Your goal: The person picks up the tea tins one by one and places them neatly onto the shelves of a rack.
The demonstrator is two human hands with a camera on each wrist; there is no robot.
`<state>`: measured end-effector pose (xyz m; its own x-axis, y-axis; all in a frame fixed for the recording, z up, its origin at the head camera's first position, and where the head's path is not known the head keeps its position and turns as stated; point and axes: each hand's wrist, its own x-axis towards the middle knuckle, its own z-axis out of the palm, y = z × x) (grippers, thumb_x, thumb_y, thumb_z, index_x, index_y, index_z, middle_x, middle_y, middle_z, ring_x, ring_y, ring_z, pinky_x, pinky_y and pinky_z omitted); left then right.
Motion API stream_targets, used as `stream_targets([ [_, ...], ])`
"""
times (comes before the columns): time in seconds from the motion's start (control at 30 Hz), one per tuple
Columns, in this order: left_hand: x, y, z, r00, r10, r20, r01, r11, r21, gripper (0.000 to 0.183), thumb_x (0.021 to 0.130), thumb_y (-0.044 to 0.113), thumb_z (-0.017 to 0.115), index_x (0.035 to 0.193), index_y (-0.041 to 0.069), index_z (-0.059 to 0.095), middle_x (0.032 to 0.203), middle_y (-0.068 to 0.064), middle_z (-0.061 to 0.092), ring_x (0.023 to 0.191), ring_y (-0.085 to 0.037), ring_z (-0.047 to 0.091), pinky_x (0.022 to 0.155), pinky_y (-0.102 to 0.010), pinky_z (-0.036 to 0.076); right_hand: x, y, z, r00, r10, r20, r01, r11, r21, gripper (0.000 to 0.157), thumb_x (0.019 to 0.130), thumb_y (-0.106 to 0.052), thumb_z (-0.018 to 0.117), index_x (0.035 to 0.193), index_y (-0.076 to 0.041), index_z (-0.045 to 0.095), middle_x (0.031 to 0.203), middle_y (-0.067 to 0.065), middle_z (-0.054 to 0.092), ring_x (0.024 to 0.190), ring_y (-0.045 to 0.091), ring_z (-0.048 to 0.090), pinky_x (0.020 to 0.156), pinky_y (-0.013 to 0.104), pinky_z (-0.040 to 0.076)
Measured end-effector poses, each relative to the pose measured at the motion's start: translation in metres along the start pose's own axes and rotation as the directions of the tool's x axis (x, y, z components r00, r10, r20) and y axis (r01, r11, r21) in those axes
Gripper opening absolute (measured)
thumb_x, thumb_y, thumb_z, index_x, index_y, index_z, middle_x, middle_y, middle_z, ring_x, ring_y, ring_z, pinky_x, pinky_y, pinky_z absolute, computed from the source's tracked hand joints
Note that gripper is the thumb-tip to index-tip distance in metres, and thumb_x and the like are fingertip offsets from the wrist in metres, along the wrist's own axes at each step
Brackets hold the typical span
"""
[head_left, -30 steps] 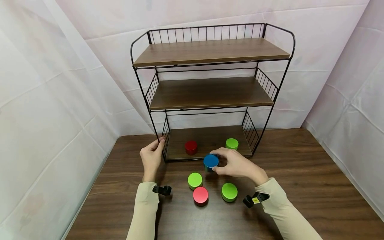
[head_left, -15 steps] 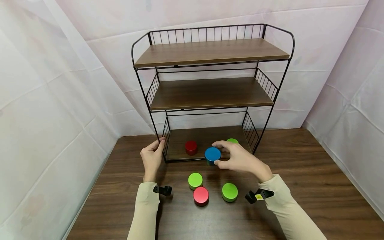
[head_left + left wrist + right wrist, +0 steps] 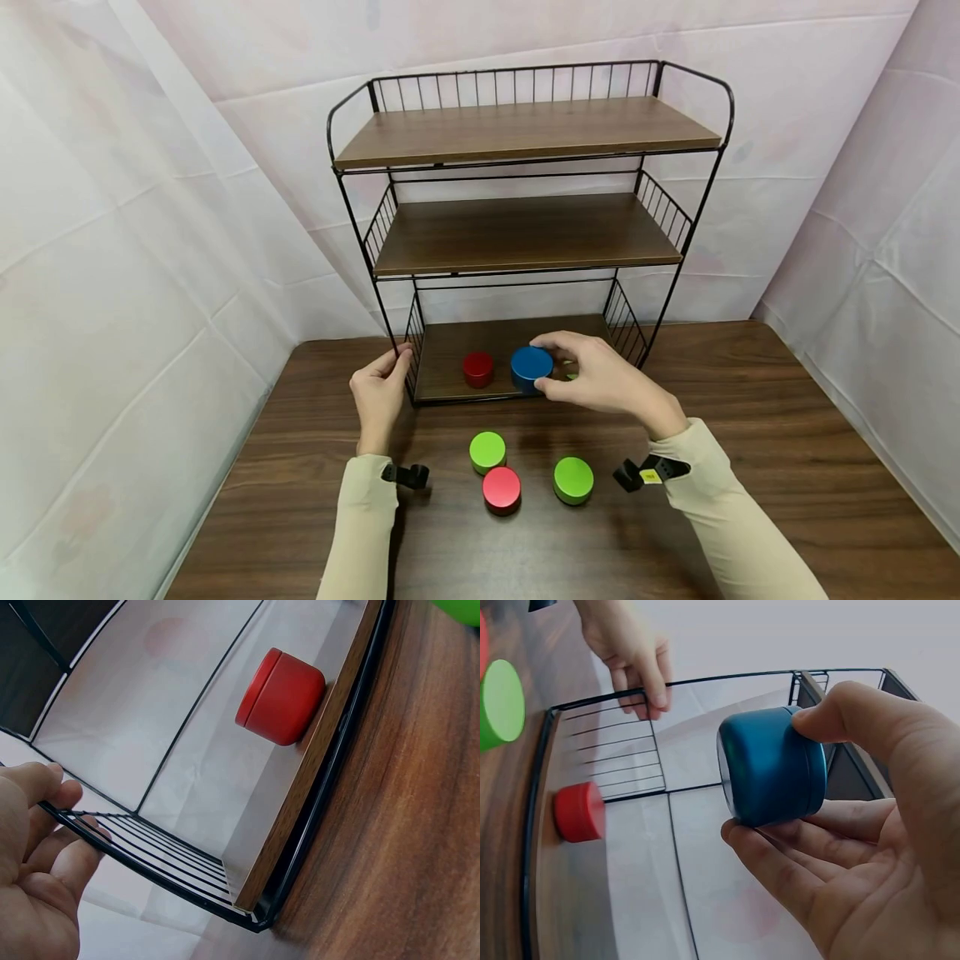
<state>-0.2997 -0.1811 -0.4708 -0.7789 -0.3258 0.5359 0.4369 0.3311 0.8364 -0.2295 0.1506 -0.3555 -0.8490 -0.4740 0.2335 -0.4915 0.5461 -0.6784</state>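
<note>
A round blue tin (image 3: 532, 367) is held between the thumb and fingers of my right hand (image 3: 600, 375), over the front of the rack's lowest shelf. In the right wrist view the blue tin (image 3: 769, 766) hangs clear of the shelf board. My left hand (image 3: 380, 393) pinches the black wire frame at the rack's left front post, also seen in the left wrist view, where the fingers (image 3: 71, 862) curl round the wire. On the lowest shelf, left of the blue tin, sits a red tin (image 3: 477, 369). A green tin (image 3: 572, 375) behind my right hand is mostly hidden.
The three-tier rack (image 3: 525, 237) has brown boards and black wire sides. On the wooden table (image 3: 300, 467) in front stand a green tin (image 3: 487, 452), a pinkish-red tin (image 3: 502, 490) close beside it, and another green tin (image 3: 573, 481). White cloth (image 3: 150, 250) hangs behind and at the sides.
My right hand has moved forward and up with the blue tin, from before the rack's front edge to over the lowest shelf. The left hand has stayed on the frame.
</note>
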Motion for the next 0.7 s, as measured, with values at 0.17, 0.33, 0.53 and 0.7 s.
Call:
stream_targets([
  [0.17,0.001,0.0,0.0,1.0,0.001,-0.005,-0.001,1.0,-0.011,0.013,0.086,0.024,0.074,0.095,0.016,0.08,0.09,-0.007,0.076,0.08,0.001,0.07,0.069,-0.013,0.053,0.001,-0.005,-0.01,1.0,0.011,-0.019,-0.01,1.0,0.023,0.046,0.086,-0.025,0.072,0.129,-0.016,0.057,0.123,0.002,0.062,0.104,0.016,0.063,0.081,0.03,0.057],
  [0.33,0.001,-0.003,0.0,1.0,0.01,-0.005,-0.011,1.0,-0.015,0.013,0.086,0.023,0.074,0.095,0.015,0.08,0.09,-0.007,0.076,0.081,-0.004,0.071,0.068,-0.012,0.052,0.002,-0.009,-0.021,0.999,0.009,-0.038,-0.008,1.0,0.025,0.047,0.086,-0.026,0.072,0.13,-0.016,0.057,0.123,0.002,0.062,0.103,0.015,0.064,0.083,0.031,0.056],
  [0.53,0.0,0.007,0.0,1.0,0.012,-0.004,-0.012,1.0,0.006,0.014,0.087,0.011,0.073,0.096,0.001,0.077,0.09,-0.015,0.075,0.084,-0.023,0.073,0.068,-0.011,0.052,0.003,-0.014,-0.036,0.998,0.008,-0.069,-0.008,1.0,0.007,0.049,0.086,-0.026,0.073,0.13,-0.015,0.056,0.117,0.003,0.065,0.098,0.016,0.065,0.083,0.034,0.056],
  [0.7,0.001,-0.001,0.001,1.0,0.011,-0.011,-0.011,1.0,0.0,0.013,0.086,0.015,0.074,0.095,0.007,0.079,0.09,-0.013,0.075,0.081,-0.007,0.072,0.068,-0.011,0.051,0.003,-0.015,-0.048,0.995,0.006,-0.102,-0.007,1.0,-0.007,0.049,0.086,-0.027,0.074,0.13,-0.015,0.057,0.114,0.003,0.067,0.097,0.017,0.066,0.082,0.037,0.056],
])
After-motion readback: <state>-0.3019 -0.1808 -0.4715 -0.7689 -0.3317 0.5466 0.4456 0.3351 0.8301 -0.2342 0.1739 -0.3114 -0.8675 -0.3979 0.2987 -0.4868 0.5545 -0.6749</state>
